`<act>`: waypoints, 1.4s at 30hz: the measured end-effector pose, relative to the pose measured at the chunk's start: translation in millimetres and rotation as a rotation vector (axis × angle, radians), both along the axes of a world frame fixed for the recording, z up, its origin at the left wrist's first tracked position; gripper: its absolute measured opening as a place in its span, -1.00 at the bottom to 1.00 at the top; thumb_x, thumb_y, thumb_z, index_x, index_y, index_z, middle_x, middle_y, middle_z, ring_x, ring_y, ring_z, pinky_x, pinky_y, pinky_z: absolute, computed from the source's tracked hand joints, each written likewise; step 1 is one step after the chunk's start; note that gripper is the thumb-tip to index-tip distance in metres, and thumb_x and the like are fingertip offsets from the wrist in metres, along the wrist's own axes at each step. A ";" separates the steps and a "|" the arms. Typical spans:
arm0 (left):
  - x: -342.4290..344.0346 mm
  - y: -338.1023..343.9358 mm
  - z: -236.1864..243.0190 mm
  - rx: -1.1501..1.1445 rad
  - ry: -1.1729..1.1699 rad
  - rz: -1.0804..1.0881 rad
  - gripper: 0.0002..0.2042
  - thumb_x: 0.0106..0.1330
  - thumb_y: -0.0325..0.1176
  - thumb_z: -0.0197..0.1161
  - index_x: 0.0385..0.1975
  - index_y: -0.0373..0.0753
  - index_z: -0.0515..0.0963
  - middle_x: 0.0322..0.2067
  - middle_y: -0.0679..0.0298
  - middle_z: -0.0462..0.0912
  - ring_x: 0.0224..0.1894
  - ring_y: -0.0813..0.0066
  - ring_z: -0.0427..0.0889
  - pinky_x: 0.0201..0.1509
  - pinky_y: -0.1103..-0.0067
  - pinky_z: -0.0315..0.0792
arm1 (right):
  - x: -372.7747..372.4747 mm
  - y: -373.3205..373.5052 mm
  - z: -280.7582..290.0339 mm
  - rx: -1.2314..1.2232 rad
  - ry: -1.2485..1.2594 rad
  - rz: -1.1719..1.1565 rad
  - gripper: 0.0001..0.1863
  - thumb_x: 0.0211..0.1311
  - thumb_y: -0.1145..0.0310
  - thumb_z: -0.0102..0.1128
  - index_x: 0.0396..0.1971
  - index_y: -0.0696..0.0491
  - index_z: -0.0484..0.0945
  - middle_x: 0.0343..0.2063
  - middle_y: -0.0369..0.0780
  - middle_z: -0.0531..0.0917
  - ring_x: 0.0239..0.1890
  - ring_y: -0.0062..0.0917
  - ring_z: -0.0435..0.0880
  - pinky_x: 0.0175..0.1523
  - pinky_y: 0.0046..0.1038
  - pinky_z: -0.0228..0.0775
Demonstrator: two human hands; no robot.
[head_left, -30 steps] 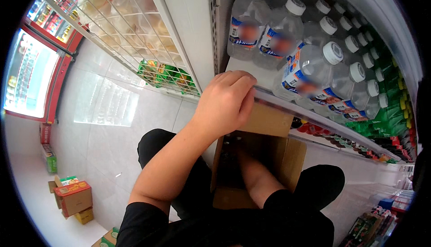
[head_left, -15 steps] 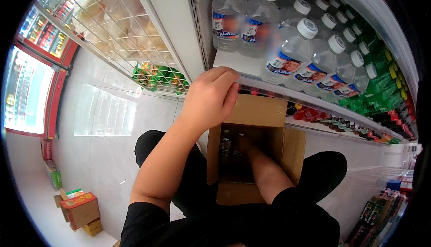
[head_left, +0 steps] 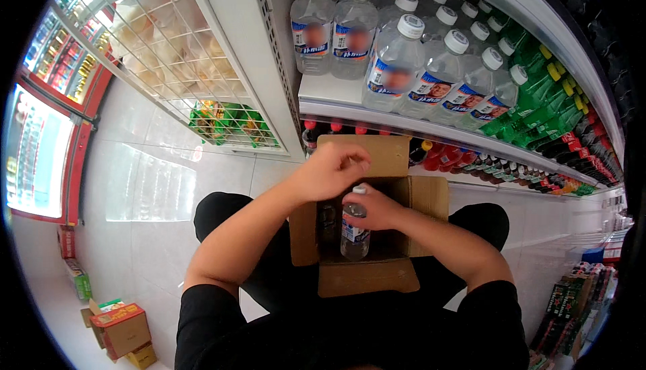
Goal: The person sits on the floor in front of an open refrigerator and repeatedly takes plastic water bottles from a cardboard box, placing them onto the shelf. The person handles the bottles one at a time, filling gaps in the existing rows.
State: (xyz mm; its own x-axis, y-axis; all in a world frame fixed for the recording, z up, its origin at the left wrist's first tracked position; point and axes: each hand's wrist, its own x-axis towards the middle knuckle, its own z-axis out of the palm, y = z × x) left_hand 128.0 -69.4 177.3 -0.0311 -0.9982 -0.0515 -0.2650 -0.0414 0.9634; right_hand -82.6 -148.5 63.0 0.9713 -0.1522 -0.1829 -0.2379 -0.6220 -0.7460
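The white shelf (head_left: 326, 91) bears rows of bottles (head_left: 383, 67), upright, likely for tidy facing. The cardboard box (head_left: 370, 277) sits between the knees (head_left: 481, 225), probably for steadiness. The left hand (head_left: 346, 166), empty, curls loosely above, fingers apart. The right hand's (head_left: 377, 210) grip is clamped near the neck of a clear, round plastic bottle (head_left: 355, 239) at the box's mouth.

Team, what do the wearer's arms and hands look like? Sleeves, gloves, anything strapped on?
Left hand and right hand are ungloved. The left sleeve and right sleeve are short, plain black, ending near the elbows. No watch, bracelet, cable or marking visible on either arm.
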 end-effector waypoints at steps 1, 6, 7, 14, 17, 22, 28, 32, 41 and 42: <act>-6.6 3.4 -2.8 0.000 -0.052 -0.016 -0.74 0.41 -0.34 0.29 -0.01 -0.35 0.57 -0.22 0.12 0.70 -0.34 0.47 0.66 -0.23 0.51 0.56 | -2.9 -2.3 10.2 0.032 -0.063 -0.052 -0.48 0.18 0.15 0.44 0.13 -0.02 0.56 0.08 -0.05 0.59 0.21 -0.02 0.54 0.26 -0.12 0.45; -29.7 11.8 -17.3 -0.224 -0.223 0.037 -0.46 0.31 -0.21 0.41 0.16 -0.39 0.39 -0.14 -0.05 0.69 -0.21 0.15 0.73 -0.11 0.36 0.59 | -8.9 -16.9 46.8 0.264 -0.245 -0.358 -0.56 0.22 0.27 0.41 0.08 0.05 0.57 -0.01 -0.09 0.69 0.15 -0.25 0.67 0.20 -0.22 0.49; -33.3 11.6 -19.0 -0.299 -0.244 0.061 -0.39 0.28 -0.18 0.44 0.19 -0.41 0.35 -0.13 -0.09 0.69 -0.19 0.07 0.74 -0.08 0.33 0.59 | -9.2 -18.0 52.2 0.303 -0.270 -0.437 -0.57 0.23 0.28 0.40 0.07 0.07 0.57 -0.05 -0.09 0.71 0.12 -0.27 0.70 0.18 -0.25 0.50; -53.3 17.0 1.9 0.300 -0.170 -0.016 -0.17 0.11 -0.06 0.56 0.28 -0.33 0.25 -0.01 -0.15 0.65 0.07 0.00 0.68 0.13 0.29 0.54 | -9.5 -27.7 86.7 0.187 -0.378 -0.635 -0.71 0.45 0.24 0.19 0.03 0.09 0.57 -0.15 -0.11 0.72 -0.06 -0.45 0.71 0.03 -0.33 0.52; -53.8 12.6 -15.7 0.383 -0.171 -0.059 -0.16 0.11 -0.08 0.56 0.30 -0.34 0.25 0.01 -0.09 0.65 0.06 0.06 0.69 0.13 0.30 0.54 | -15.5 -29.8 83.9 0.145 -0.338 -0.617 -0.69 0.51 0.23 0.09 0.11 0.05 0.53 -0.12 -0.14 0.70 -0.09 -0.42 0.70 0.02 -0.33 0.51; -33.0 9.5 -19.7 0.292 0.507 -0.053 -0.21 0.15 -0.14 0.49 0.33 -0.32 0.28 0.01 -0.02 0.65 0.03 0.12 0.70 0.11 0.34 0.57 | -20.5 -40.5 82.5 0.412 -0.495 -0.644 -0.62 0.60 0.23 -0.09 0.29 -0.01 0.38 -0.11 -0.12 0.63 -0.24 -0.40 0.69 -0.18 -0.39 0.60; 6.7 14.6 5.7 -0.054 1.021 -0.047 -0.17 0.15 0.05 0.42 0.34 -0.30 0.30 0.12 0.04 0.58 0.15 0.10 0.63 0.17 0.13 0.58 | -27.1 -39.5 94.4 0.667 -0.273 -0.583 -0.68 0.62 0.28 -0.13 0.15 0.11 0.47 -0.27 -0.18 0.62 -0.39 -0.54 0.69 -0.31 -0.48 0.59; 31.0 10.0 17.8 -0.334 1.094 0.253 -0.30 0.19 -0.10 0.46 0.28 -0.26 0.35 0.12 0.11 0.58 0.19 0.13 0.59 0.27 0.21 0.50 | -24.2 -38.7 92.2 0.586 -0.244 -0.491 -0.73 0.59 0.32 -0.04 -0.02 0.19 0.56 -0.30 -0.19 0.65 -0.32 -0.56 0.72 -0.25 -0.53 0.59; 40.4 -8.3 32.3 -0.477 0.358 0.691 -0.52 0.19 -0.74 0.32 0.15 -0.38 0.45 0.07 0.12 0.63 0.14 0.31 0.63 0.22 0.44 0.51 | -19.7 -40.4 83.0 0.349 -0.208 -0.380 -0.79 0.45 0.34 0.17 -0.11 0.18 0.60 -0.33 -0.13 0.72 -0.26 -0.45 0.75 -0.14 -0.38 0.57; 38.9 -8.0 34.9 -0.450 0.240 0.701 -0.53 0.20 -0.73 0.32 0.13 -0.39 0.46 0.05 0.12 0.64 0.13 0.34 0.63 0.21 0.48 0.51 | -19.0 -39.5 84.2 0.310 -0.198 -0.360 -0.79 0.44 0.34 0.18 -0.12 0.17 0.60 -0.33 -0.12 0.73 -0.24 -0.42 0.76 -0.12 -0.36 0.56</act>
